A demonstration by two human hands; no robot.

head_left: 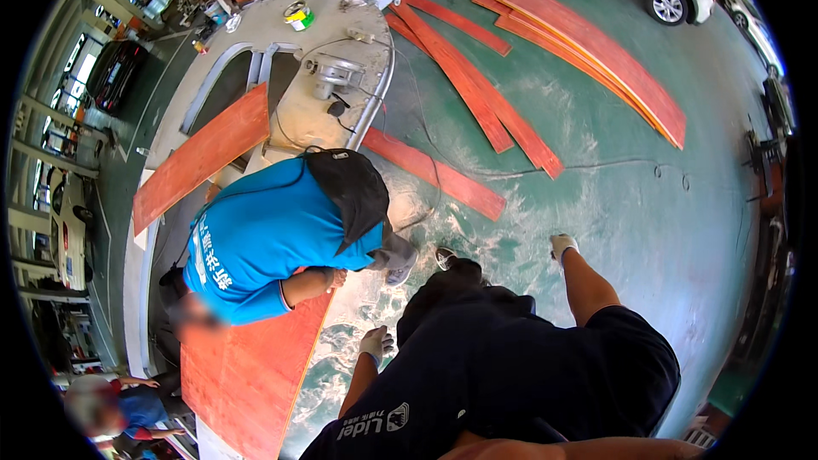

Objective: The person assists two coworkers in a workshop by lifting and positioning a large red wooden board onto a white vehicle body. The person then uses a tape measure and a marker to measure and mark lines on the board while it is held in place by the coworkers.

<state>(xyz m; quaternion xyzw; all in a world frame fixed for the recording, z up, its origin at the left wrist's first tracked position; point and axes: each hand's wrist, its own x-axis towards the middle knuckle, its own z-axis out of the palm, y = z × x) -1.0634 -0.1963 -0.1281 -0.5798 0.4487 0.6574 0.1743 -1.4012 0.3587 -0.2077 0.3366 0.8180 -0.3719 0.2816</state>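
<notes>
Our left hand (376,343), gloved, is part-open with the fingers loosely curled; we see nothing in it. The fingers of our right hand (562,244), also gloved, are bent inward; we cannot tell whether they enclose anything. The wide red board (256,366) is left of our left hand, apart from it, with a co-worker in a blue shirt (264,238) leaning over it. A narrow red plank (460,187) lies beyond our hands on the green floor (613,238).

We judge the board stiff, flat and fairly heavy; we should grip opposite long edges, away from corners that may chip. The plank should be lighter, held near mid-length. Pale dust may reduce grip.
</notes>
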